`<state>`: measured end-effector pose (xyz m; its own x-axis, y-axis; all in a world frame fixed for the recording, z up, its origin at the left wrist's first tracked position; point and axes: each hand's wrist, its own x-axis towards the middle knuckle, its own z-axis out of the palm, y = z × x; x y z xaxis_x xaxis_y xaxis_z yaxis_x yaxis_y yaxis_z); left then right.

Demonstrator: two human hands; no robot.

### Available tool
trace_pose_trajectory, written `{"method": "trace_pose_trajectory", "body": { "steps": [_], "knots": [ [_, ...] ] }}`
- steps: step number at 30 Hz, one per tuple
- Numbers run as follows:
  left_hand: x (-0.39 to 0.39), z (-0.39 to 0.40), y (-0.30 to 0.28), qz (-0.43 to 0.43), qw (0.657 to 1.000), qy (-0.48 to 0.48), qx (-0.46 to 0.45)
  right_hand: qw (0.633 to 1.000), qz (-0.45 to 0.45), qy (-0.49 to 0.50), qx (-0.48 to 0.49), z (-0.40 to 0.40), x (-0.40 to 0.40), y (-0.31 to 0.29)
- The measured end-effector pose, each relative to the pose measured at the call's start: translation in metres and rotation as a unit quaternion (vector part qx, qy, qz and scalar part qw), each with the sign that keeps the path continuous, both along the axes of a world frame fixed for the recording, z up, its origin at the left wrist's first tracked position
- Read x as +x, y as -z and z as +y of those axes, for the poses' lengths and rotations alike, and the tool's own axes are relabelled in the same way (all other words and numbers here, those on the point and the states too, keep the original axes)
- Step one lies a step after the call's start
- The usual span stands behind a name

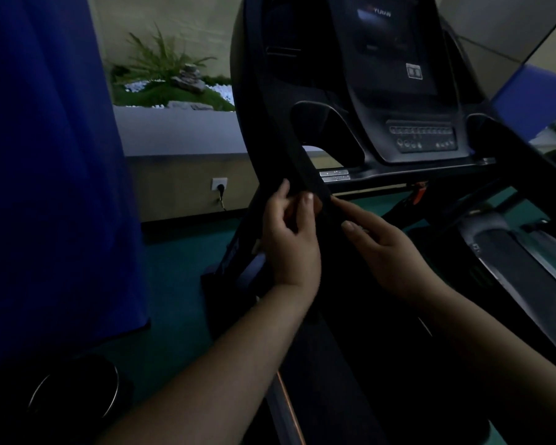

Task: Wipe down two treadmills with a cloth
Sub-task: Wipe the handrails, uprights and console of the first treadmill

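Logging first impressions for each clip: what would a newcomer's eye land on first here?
Most likely the two hands at centre, the left hand and right hand closing on the dark handrail of a treadmill; no cloth can be made out in this dim light. Next, the big blue curtain filling the left side. Behind it, the lit green plant bed stands out at upper left, beside the treadmill's console.

"YUJIAN" on treadmill console (395, 75)
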<state>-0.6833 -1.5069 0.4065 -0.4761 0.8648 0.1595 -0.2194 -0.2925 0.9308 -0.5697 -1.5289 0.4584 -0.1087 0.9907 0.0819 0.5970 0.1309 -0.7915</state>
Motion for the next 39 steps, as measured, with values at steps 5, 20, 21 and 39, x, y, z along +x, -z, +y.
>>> {"method": "trace_pose_trajectory", "body": {
  "steps": [5, 20, 21, 39],
  "knots": [
    [0.009, -0.021, 0.019, 0.011, 0.999, -0.004, 0.031, 1.0, 0.023, -0.01, -0.013, -0.003, -0.002, -0.003],
    [0.01, -0.028, 0.029, 0.074, 0.995, 0.022, 0.068, 0.999, 0.037, -0.011, -0.014, 0.0, -0.001, -0.002],
    [0.004, -0.015, 0.025, 0.104, 0.991, 0.021, 0.077, 0.999, 0.035, -0.012, -0.018, 0.0, -0.001, -0.002],
    [-0.026, 0.067, 0.002, 0.116, 0.993, 0.009, 0.025, 1.0, 0.015, 0.01, -0.007, -0.005, -0.006, -0.006]
  ]
}}
